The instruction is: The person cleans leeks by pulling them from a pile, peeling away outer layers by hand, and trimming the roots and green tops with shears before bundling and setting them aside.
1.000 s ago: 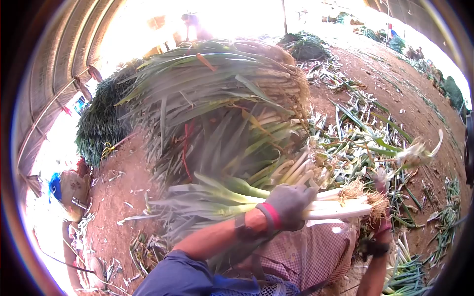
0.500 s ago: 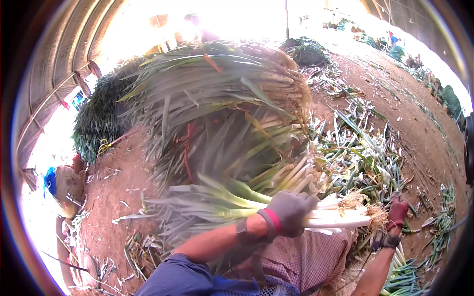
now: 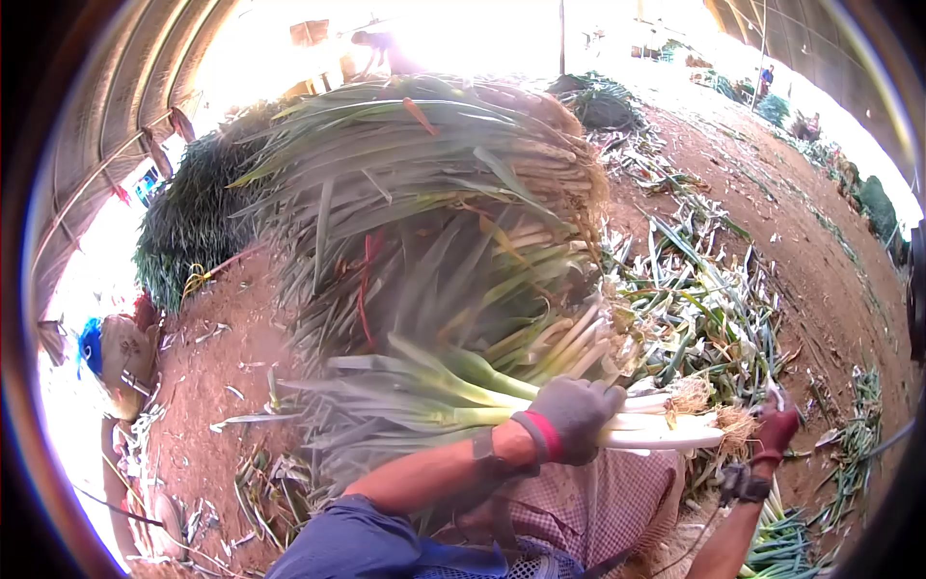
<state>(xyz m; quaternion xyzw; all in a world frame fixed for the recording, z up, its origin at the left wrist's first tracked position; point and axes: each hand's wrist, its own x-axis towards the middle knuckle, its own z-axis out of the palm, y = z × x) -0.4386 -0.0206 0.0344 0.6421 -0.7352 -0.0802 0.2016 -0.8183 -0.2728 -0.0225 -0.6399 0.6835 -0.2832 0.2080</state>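
My left hand point(image 3: 569, 420), in a grey glove with a pink cuff, is closed around several leeks point(image 3: 666, 436). Their white stalks and rooted ends point right, and their green leaves fan out to the left. Just beyond the roots, my right hand point(image 3: 775, 427) in a dark red glove is closed, with a small whitish thing showing at its fingertips, too small to name. A strap with a dark device point(image 3: 743, 482) sits on the right wrist. Ahead of the left hand rises a big stack of leeks point(image 3: 434, 174), roots facing right.
Trimmed leaves and peelings point(image 3: 704, 299) lie heaped to the right of the stack. More leeks point(image 3: 781, 545) lie at the lower right. Another dark green pile point(image 3: 188, 217) stands at the back left, near a sack point(image 3: 125, 362). A checked cloth point(image 3: 617, 502) covers my lap.
My right hand has shifted slightly, and a whitish thing now shows at its fingertips. The left hand still grips the leeks, almost unmoved.
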